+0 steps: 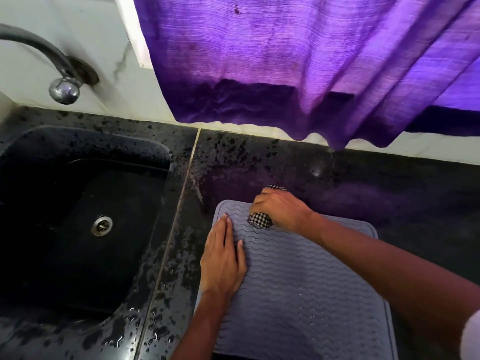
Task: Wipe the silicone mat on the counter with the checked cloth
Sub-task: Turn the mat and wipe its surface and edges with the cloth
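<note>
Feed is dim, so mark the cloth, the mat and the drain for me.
cloth [259,220]: head view, checked bunch below the right hand.
mat [298,294]: head view, bare ribbed middle.
drain [101,225]: head view, metal strainer.

Dim, purple-tinted daylight through the curtain [298,61]; edges bend.

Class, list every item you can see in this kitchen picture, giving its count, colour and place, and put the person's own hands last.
mat: one, grey, on the counter right of the sink
cloth: one, black-and-white checked, bunched at the mat's far edge
counter: one, black speckled, wet near the sink
sink: one, black, at left
drain: one, metal, in the sink floor
tap: one, metal, on the wall above the sink
curtain: one, purple, hanging over the counter's back
wall: white, behind the sink
left hand: flat on the mat's left side
right hand: closed on the cloth
</note>
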The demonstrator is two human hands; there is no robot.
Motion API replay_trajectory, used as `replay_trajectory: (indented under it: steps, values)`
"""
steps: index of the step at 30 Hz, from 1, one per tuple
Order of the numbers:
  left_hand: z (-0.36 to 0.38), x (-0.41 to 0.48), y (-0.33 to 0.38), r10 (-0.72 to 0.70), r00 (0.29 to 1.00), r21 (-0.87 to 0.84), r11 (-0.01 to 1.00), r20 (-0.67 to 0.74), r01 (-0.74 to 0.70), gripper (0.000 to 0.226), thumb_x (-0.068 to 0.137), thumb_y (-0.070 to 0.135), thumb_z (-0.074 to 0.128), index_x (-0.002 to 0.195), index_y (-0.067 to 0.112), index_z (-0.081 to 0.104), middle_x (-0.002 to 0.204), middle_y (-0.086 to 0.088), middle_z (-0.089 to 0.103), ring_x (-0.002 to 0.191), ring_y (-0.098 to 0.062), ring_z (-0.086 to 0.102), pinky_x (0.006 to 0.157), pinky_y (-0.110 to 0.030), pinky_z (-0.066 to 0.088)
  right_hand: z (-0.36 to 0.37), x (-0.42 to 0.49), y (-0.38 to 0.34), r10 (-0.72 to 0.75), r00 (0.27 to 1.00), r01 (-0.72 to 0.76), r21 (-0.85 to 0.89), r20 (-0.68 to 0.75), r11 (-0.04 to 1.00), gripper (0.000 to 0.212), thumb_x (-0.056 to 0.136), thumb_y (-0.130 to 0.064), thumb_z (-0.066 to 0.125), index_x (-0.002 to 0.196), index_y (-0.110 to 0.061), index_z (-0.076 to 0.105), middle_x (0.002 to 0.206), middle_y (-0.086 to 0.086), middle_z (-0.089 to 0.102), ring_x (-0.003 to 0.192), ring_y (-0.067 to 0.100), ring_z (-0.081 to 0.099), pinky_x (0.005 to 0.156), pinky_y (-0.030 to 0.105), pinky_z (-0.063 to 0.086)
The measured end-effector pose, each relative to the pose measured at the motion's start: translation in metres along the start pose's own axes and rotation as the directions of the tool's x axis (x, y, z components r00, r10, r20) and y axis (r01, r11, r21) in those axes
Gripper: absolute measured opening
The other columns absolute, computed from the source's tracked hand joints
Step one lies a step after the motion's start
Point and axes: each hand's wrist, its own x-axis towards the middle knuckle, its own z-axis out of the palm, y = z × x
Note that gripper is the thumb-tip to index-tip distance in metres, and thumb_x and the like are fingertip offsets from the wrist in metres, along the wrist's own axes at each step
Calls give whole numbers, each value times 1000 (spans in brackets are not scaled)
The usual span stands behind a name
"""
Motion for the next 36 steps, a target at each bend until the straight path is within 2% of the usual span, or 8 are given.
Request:
replay_trajectory:
  steps: [10, 22, 27, 32, 34, 36]
  values:
    - [1, -1, -1, -15, 1000, -5, 1000, 2, 15, 60, 102, 34, 38, 147, -5, 47, 155, -17, 45, 138, -31, 49, 112, -44, 46, -1, -80, 38, 131, 989, -131, -9, 63, 991, 50, 74, -10, 72, 118, -32, 63, 118, -14, 63, 104, 16, 51, 85, 28, 46]
    - [3, -2, -1, -35, 999, -12, 999, -14, 35, 62, 100, 37, 39, 146, -4, 49, 155, -16, 47, 138, -31, 50, 111, -43, 47, 0, -165, 79, 301, 942, -286, -111, 151, 952, 56, 73, -13, 74, 122, -36, 59, 122, -16, 60, 112, 13, 48, 88, 28, 45]
    - [3, -3, -2, -38, 999, -6, 999, 3, 38, 63, 100, 38, 37, 147, -3, 48, 156, -15, 45, 139, -31, 49, 111, -43, 47, -3, -197, 97, 359, 916, -340, -128, 179, 932, 46, 85, -14, 61, 125, -37, 57, 128, -15, 56, 118, 10, 45, 96, 27, 41]
    - [2, -3, -2, -41, 999, -11, 999, 7, 41, 63, 101, 39, 38, 148, -2, 48, 156, -14, 45, 140, -30, 48, 114, -40, 44, -10, -214, 109, 390, 877, -342, -206, 280, 917, 44, 88, -24, 60, 129, -39, 52, 132, -18, 51, 123, 7, 41, 95, 23, 39]
    - [0, -3, -1, -37, 999, -21, 999, 21, 38, 63, 101, 38, 39, 147, -2, 49, 156, -14, 46, 139, -29, 49, 114, -38, 43, -12, -216, 111, 395, 862, -323, -257, 317, 911, 43, 88, -25, 60, 127, -40, 52, 130, -18, 51, 123, 7, 41, 95, 22, 40]
    - [-2, -2, 1, -30, 999, -50, 998, 28, 32, 61, 101, 37, 39, 146, -3, 50, 154, -14, 48, 138, -29, 51, 112, -39, 46, -15, -212, 109, 406, 864, -339, -254, 296, 906, 38, 85, -25, 63, 120, -39, 57, 122, -17, 56, 119, 9, 46, 94, 28, 45]
